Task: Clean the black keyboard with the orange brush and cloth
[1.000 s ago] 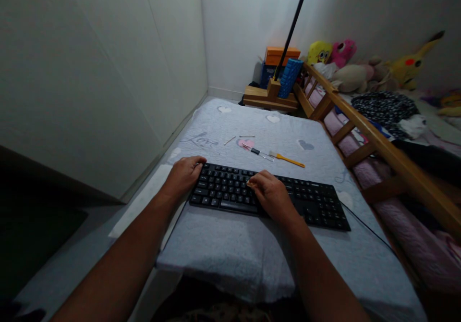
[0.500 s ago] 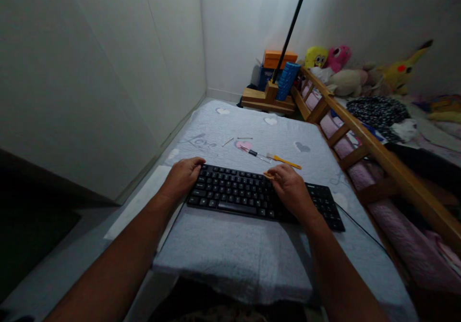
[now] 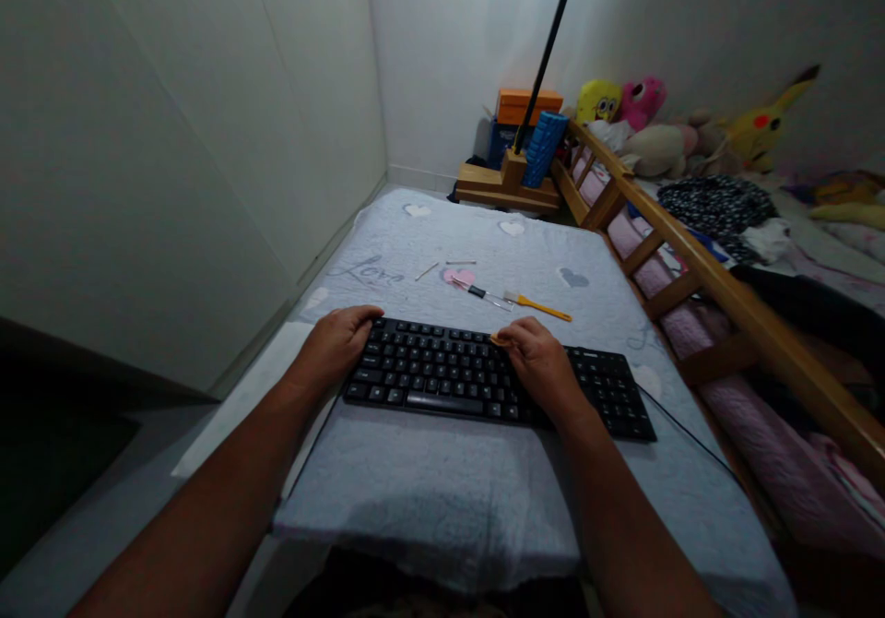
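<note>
A black keyboard [image 3: 442,374] lies across the cloth-covered table in front of me, its cable running off to the right. My left hand [image 3: 338,341] is closed on the keyboard's left end, the thumb near its top corner. Over the right-middle keys, my right hand [image 3: 536,355] pinches a small tan-orange piece [image 3: 497,339], perhaps a cloth or sponge, against the upper key rows. Most of that piece is hidden by the fingers. Beyond the keyboard lie a yellow-handled brush [image 3: 543,307], a thin tool with a black grip [image 3: 477,292] and two small cotton-swab-like sticks [image 3: 461,262].
The table cover [image 3: 415,470] is grey-blue with hearts. A white sheet [image 3: 235,415] lies at its left edge, beside a pale wall panel. A wooden bed rail [image 3: 691,240] runs along the right, with plush toys behind. A lamp stand's wooden base [image 3: 508,186] stands at the far end.
My right hand has slid slightly left along the upper keys with the tan-orange piece, uncovering more of the number pad side. My left hand keeps its hold. The whole view has shifted a little.
</note>
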`<state>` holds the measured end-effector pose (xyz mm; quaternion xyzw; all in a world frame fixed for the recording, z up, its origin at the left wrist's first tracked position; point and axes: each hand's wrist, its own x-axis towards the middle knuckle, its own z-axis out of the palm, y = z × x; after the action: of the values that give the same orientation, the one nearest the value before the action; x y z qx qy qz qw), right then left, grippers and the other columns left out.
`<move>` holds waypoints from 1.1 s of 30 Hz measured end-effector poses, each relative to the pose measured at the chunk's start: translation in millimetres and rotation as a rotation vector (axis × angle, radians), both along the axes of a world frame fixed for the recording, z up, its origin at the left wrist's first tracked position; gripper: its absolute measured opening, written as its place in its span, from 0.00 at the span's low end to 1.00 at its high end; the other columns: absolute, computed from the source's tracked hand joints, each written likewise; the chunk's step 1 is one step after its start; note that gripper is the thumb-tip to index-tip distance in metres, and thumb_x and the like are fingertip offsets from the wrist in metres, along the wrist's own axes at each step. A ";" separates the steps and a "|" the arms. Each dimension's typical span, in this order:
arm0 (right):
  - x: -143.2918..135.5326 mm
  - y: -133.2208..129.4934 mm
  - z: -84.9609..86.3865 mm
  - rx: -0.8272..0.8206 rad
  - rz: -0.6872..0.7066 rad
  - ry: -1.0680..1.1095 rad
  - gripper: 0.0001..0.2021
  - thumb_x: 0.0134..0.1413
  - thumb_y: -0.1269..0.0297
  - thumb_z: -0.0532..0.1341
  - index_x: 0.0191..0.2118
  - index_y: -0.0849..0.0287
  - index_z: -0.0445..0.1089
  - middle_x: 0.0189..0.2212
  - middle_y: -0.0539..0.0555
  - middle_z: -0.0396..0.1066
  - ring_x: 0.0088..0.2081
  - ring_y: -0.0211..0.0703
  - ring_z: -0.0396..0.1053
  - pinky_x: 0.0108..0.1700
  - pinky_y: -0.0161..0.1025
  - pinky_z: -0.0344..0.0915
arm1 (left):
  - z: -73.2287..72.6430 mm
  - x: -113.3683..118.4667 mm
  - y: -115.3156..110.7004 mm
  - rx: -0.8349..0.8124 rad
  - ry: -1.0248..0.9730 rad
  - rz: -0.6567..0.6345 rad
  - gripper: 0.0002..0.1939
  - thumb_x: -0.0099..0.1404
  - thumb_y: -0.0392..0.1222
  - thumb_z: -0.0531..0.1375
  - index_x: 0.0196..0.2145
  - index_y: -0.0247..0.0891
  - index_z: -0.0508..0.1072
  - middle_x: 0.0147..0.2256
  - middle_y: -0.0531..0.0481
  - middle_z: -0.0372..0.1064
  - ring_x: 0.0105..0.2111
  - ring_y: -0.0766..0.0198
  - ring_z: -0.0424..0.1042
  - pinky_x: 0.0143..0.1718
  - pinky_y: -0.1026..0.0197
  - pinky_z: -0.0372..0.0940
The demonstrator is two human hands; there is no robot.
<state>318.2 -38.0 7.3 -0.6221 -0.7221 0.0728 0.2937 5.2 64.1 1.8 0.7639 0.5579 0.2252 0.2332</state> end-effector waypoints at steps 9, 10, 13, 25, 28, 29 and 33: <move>20.9 -11.5 1.2 0.022 -0.097 -0.020 0.12 0.57 0.78 0.57 0.38 0.57 0.75 0.38 0.56 0.71 0.42 0.48 0.70 0.46 0.44 0.67 | 1.5 0.4 -1.2 -0.005 -0.004 -0.005 0.25 0.64 0.48 0.50 0.49 0.38 0.80 0.48 0.43 0.79 0.49 0.51 0.76 0.57 0.51 0.66; 21.0 -11.6 1.1 0.030 -0.102 -0.019 0.12 0.57 0.78 0.56 0.38 0.57 0.75 0.38 0.56 0.71 0.42 0.48 0.70 0.46 0.44 0.67 | 1.7 0.5 -1.4 -0.005 -0.006 -0.005 0.25 0.63 0.48 0.50 0.49 0.38 0.80 0.48 0.43 0.79 0.49 0.51 0.76 0.57 0.51 0.66; 15.6 -10.7 0.5 0.067 -0.086 -0.004 0.11 0.58 0.77 0.57 0.38 0.57 0.75 0.39 0.56 0.71 0.42 0.48 0.70 0.46 0.44 0.67 | 2.3 1.4 -2.6 -0.007 -0.019 0.011 0.24 0.63 0.48 0.51 0.49 0.38 0.80 0.48 0.44 0.79 0.49 0.50 0.76 0.56 0.51 0.67; 2.3 -10.1 -1.0 0.033 -0.065 -0.071 0.14 0.60 0.77 0.55 0.38 0.57 0.77 0.36 0.56 0.70 0.41 0.48 0.68 0.45 0.42 0.66 | 0.9 1.8 -1.7 -0.005 -0.035 0.003 0.25 0.63 0.47 0.51 0.49 0.37 0.80 0.49 0.43 0.79 0.50 0.50 0.76 0.58 0.51 0.66; 10.2 -12.7 0.4 0.030 -0.110 -0.073 0.14 0.59 0.77 0.55 0.37 0.56 0.77 0.36 0.56 0.69 0.41 0.48 0.68 0.46 0.43 0.66 | 0.1 1.9 -1.1 -0.011 -0.031 0.009 0.25 0.63 0.48 0.50 0.49 0.37 0.79 0.49 0.43 0.79 0.50 0.51 0.76 0.58 0.52 0.66; 12.6 -13.3 0.7 0.030 -0.125 -0.073 0.14 0.59 0.77 0.55 0.36 0.57 0.77 0.36 0.56 0.70 0.41 0.48 0.68 0.46 0.43 0.66 | -0.1 1.8 -0.9 -0.012 -0.031 0.013 0.25 0.62 0.48 0.50 0.49 0.38 0.80 0.49 0.43 0.79 0.50 0.51 0.76 0.57 0.52 0.66; 16.1 -13.9 0.8 0.056 -0.140 -0.038 0.12 0.59 0.76 0.55 0.37 0.57 0.76 0.36 0.56 0.69 0.41 0.48 0.67 0.46 0.45 0.66 | -0.2 1.5 -0.5 -0.018 -0.026 0.008 0.25 0.62 0.48 0.51 0.49 0.38 0.80 0.48 0.43 0.79 0.49 0.50 0.76 0.57 0.51 0.66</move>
<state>334.3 -51.8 8.1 -0.6638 -0.6840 0.0203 0.3017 6.8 63.6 1.7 0.7565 0.5599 0.2313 0.2463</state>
